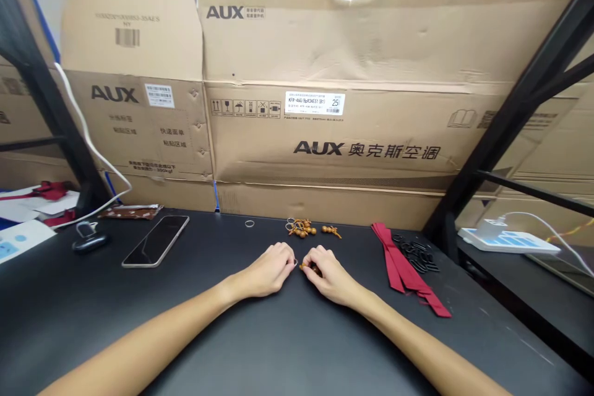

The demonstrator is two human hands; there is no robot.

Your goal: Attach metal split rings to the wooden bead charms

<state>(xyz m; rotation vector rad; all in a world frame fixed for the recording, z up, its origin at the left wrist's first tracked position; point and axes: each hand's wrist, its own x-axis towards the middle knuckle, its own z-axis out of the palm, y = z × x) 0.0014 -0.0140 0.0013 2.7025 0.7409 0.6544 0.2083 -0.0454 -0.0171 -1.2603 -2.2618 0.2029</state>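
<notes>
Near the middle of the black table, my left hand [271, 269] is closed in a pinch on a small metal ring [296, 263] that peeks out at the fingertips. Facing it a short gap away, my right hand [328, 273] curls its fingers round a brown beaded pendant [317, 270], mostly hidden by the fingers. Just beyond both hands lies a pile of wooden-bead pendants [302, 229] with metal rings among them. One separate beaded pendant [331, 231] rests to their right. A loose metal ring [249, 223] sits farther left.
A phone [156, 241] and a dark earbud case [90, 241] lie left, near a brown wrapper [130, 212]. Red ribbons [403, 266] and black clasps [416, 252] are at right. Cardboard boxes [325, 167] wall the back. A power strip [510, 239] stands beyond the right black frame post [482, 130].
</notes>
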